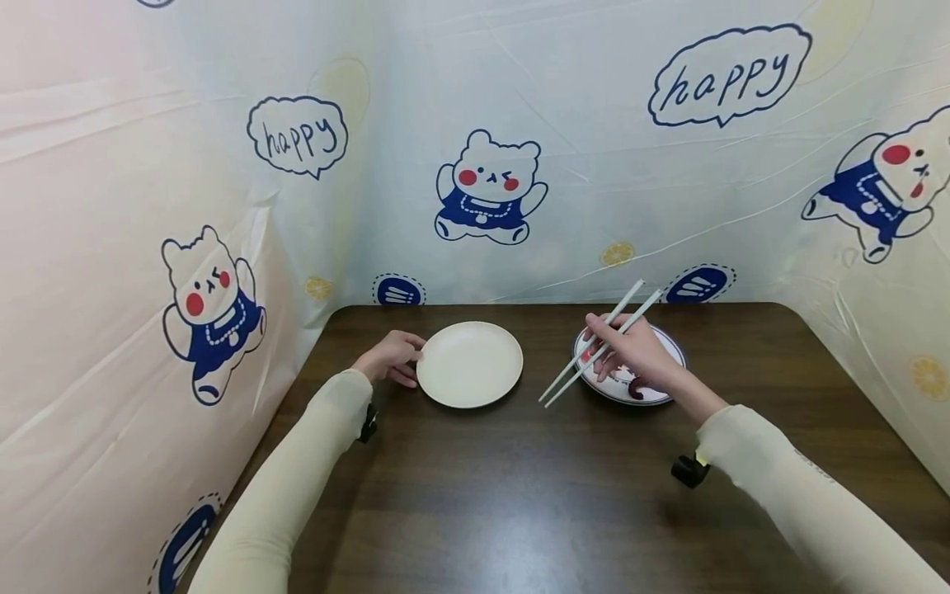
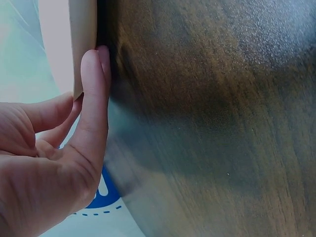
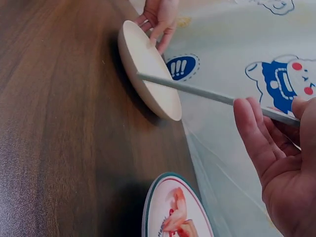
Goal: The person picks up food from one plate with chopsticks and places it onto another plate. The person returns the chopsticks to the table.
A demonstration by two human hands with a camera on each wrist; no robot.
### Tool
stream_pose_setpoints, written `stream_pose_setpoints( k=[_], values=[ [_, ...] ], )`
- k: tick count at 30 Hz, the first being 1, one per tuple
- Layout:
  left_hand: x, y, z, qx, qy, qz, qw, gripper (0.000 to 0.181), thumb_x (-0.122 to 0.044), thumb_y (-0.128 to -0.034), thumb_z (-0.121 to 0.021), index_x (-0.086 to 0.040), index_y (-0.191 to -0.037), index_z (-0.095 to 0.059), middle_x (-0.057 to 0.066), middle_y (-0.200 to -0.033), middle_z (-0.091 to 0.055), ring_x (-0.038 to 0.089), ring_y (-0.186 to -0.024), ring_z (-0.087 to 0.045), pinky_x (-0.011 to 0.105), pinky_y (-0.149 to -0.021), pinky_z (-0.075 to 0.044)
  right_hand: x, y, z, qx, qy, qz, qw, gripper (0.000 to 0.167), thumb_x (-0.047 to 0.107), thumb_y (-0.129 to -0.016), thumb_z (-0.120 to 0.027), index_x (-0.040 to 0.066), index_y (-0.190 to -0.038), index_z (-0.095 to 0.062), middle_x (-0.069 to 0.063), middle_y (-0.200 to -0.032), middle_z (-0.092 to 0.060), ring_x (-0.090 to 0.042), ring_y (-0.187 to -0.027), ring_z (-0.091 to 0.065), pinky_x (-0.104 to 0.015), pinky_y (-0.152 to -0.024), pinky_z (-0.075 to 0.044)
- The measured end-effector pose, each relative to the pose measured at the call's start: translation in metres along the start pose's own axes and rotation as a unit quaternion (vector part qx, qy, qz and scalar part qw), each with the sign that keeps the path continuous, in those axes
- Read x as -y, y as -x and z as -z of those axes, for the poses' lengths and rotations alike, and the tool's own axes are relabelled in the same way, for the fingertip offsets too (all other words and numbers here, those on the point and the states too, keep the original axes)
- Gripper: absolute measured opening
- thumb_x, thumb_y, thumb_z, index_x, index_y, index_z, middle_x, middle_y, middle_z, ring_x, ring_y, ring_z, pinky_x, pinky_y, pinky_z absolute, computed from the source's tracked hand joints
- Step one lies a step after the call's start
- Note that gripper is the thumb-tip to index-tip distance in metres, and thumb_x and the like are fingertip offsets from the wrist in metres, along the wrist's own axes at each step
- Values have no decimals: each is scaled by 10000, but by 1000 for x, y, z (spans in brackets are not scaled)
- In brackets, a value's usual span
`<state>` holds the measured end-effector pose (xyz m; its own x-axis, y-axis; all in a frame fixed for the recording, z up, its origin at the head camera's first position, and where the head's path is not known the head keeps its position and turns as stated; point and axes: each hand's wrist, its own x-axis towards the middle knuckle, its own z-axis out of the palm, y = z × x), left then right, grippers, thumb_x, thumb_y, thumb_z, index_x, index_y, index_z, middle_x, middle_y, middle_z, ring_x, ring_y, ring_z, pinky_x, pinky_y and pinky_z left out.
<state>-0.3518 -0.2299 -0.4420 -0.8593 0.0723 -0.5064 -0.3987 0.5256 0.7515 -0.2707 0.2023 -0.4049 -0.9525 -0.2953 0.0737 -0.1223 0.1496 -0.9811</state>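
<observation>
My left hand (image 1: 392, 358) holds the left edge of a plain cream plate (image 1: 469, 367) in the head view. In the left wrist view the thumb rests at the rim and the fingers (image 2: 93, 94) reach under the plate. My right hand (image 1: 631, 351) grips a pair of pale chopsticks (image 1: 566, 371), their tips pointing down and left between the two plates. Nothing is between the tips. Below that hand sits a white plate with a coloured rim (image 1: 675, 351). Pinkish, shrimp-like pieces (image 3: 177, 212) lie on it, plus a dark red curved piece (image 1: 636, 388), partly hidden by the hand.
Both plates stand near the far edge of a dark wooden table (image 1: 475, 487). A pale curtain (image 1: 594, 165) printed with cartoon bears hangs behind it and along its sides. Small black wrist cameras (image 1: 690, 471) sit at both sleeves.
</observation>
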Motion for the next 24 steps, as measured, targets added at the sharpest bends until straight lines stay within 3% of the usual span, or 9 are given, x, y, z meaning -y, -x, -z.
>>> stream_pose_setpoints(
  k=[9, 16, 24],
  values=[
    [0, 1, 0, 0, 14, 26, 10000, 428, -44, -1083, -526, -19, -1510, -520, 228, -1218, -608, 295, -802, -724, 392, -711, -666, -5, -4, 7, -121, -784, -105, 9968, 534, 369, -1117, -543, -162, -1096, -595, -147, -770, -711, -161, -519, -670, -371, -503, -628],
    [0, 1, -1, 12, 47, 0, 10000, 422, -39, -1081, -529, -12, -1502, -523, 220, -1182, -619, 293, -796, -715, 391, -706, -667, -5, -5, 7, -164, -1223, -133, 9923, 420, 324, -1106, -582, -90, -1038, -608, -142, -727, -715, -161, -511, -666, -317, -484, -614],
    [0, 1, 0, 9, 22, 5, 10000, 422, -45, -1083, -531, -11, -1504, -519, 223, -1182, -617, 293, -790, -718, 392, -708, -667, -5, -4, 12, -203, -1419, -79, 9896, 458, 321, -1118, -550, -133, -1067, -525, -174, -776, -691, -197, -542, -683, -375, -507, -633]
  ],
)
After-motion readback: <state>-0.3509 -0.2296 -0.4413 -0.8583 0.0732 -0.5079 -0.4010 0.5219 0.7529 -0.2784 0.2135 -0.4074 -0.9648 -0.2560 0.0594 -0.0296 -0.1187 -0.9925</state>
